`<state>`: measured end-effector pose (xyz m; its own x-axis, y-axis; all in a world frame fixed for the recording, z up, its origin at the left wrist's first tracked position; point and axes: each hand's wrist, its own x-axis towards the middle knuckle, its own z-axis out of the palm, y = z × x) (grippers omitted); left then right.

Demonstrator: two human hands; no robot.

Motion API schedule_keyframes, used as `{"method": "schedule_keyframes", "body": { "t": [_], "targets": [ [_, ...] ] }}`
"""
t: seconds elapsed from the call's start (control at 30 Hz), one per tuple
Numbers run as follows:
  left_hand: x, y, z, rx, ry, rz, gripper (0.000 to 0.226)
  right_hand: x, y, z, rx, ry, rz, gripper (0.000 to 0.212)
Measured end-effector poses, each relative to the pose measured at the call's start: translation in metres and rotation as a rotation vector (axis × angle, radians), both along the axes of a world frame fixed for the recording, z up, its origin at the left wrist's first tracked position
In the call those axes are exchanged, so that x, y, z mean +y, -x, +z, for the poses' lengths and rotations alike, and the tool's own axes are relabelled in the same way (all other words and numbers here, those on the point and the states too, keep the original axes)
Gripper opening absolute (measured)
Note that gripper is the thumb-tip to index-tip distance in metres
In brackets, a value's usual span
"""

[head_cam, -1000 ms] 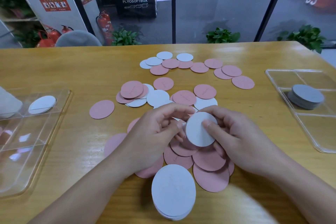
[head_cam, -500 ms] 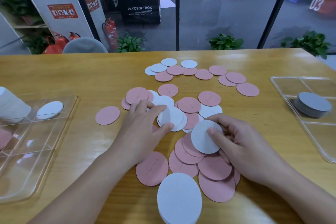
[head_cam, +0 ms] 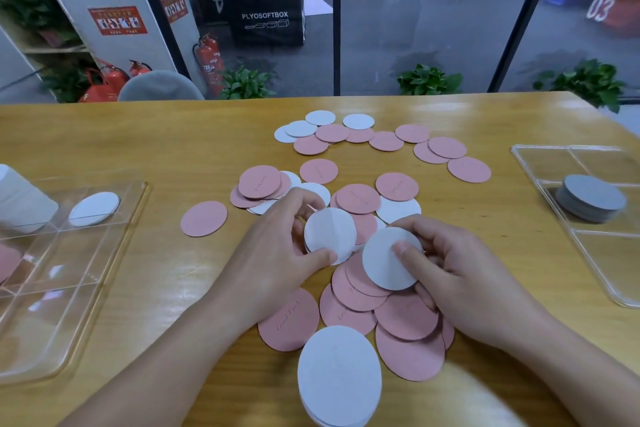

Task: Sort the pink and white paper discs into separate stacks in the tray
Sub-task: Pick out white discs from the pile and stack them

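Head view: the sort looks barely begun — most discs lie loose on the wooden table in the middle of the frame. In the clear tray at the left edge, one white disc lies in an upper compartment, a tall white stack stands at the far left, and a patch of pink shows lower down; how many discs those two hold I cannot tell.

The left hand pinches a small bundle of white discs between thumb and curled fingers. The right hand grips another white disc, thumb pressed on its face, fingers curled beneath — both held just above the heap. A loose white stack sits at bottom centre, outside any tray.

Counted roughly, since many overlap: about twenty pink discs are visible on the table, and perhaps eight or nine loose white ones apart from those in the hands and stacks. A second tray at the right edge holds one grey stack.
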<state>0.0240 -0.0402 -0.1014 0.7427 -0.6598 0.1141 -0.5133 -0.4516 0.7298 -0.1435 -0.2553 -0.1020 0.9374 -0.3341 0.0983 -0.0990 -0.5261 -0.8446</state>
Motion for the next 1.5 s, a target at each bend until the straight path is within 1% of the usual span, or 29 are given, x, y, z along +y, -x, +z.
{"method": "schedule_keyframes", "body": {
  "t": [0.1,0.23,0.3,0.37,0.43,0.5,0.67,0.73,0.83,0.87,0.93,0.97,1.03,1.07,1.13,1.17,1.2,1.27,1.3,1.4,1.5],
  "targets": [
    [-0.002,0.001,-0.001,0.053,0.077,0.016,0.047,0.000,0.001,0.003,0.000,-0.005,0.001,0.017],
    [0.000,-0.003,-0.003,0.122,0.160,0.060,0.023,0.000,0.001,0.003,0.005,0.008,-0.002,0.017],
    [0.001,-0.003,-0.002,0.118,0.210,0.095,0.014,0.000,0.002,0.003,0.001,-0.003,-0.003,0.017],
    [0.001,-0.002,0.001,0.088,0.255,0.112,0.010,-0.001,0.002,0.003,-0.010,-0.015,-0.004,0.016],
    [0.001,-0.001,0.003,0.154,0.339,0.107,0.009,-0.001,0.002,0.003,-0.026,-0.024,-0.011,0.015],
    [0.001,0.003,0.005,0.232,0.372,0.071,0.010,-0.001,0.001,0.004,-0.049,-0.045,-0.012,0.015],
    [-0.005,0.020,0.006,0.211,0.276,-0.090,0.007,0.003,0.004,0.007,-0.059,-0.106,0.020,0.014],
    [-0.008,0.024,0.006,0.279,0.263,-0.169,0.003,0.005,0.005,0.008,-0.047,-0.112,0.043,0.014],
    [-0.010,0.026,0.007,0.459,0.358,-0.240,0.019,0.006,0.006,0.010,-0.012,-0.101,0.101,0.019],
    [-0.009,0.026,0.007,0.474,0.374,-0.255,0.023,0.007,0.006,0.010,-0.003,-0.084,0.120,0.020],
    [-0.008,0.025,0.008,0.437,0.377,-0.254,0.031,0.006,0.006,0.010,-0.007,-0.060,0.120,0.020],
    [-0.007,0.023,0.007,0.410,0.376,-0.218,0.034,0.005,0.006,0.009,-0.015,-0.057,0.099,0.019],
    [-0.004,0.016,0.005,0.343,0.366,-0.116,0.032,0.002,0.005,0.009,-0.023,-0.067,0.050,0.018],
    [-0.002,0.012,0.004,0.269,0.328,-0.062,0.029,0.001,0.005,0.009,-0.022,-0.077,0.034,0.018],
    [0.001,0.005,0.000,0.047,0.158,0.012,0.022,0.000,0.004,0.009,-0.013,-0.092,0.014,0.018],
    [0.002,0.003,-0.001,-0.049,0.042,0.016,0.025,0.000,0.004,0.009,-0.005,-0.094,0.004,0.018],
    [0.003,0.002,-0.002,-0.113,-0.071,0.000,0.034,0.000,0.003,0.008,0.004,-0.095,-0.004,0.018],
    [0.004,0.002,-0.002,-0.133,-0.222,-0.038,0.055,0.000,0.003,0.007,0.024,-0.104,-0.017,0.018],
    [0.003,0.004,-0.001,-0.129,-0.259,-0.054,0.059,0.000,0.002,0.007,0.031,-0.105,-0.022,0.018],
    [0.001,0.007,-0.001,-0.133,-0.274,-0.073,0.056,0.001,0.003,0.007,0.032,-0.099,-0.024,0.018],
    [0.001,0.008,0.000,-0.113,-0.217,-0.067,0.046,0.001,0.002,0.007,0.027,-0.090,-0.018,0.018]
  ]
}}
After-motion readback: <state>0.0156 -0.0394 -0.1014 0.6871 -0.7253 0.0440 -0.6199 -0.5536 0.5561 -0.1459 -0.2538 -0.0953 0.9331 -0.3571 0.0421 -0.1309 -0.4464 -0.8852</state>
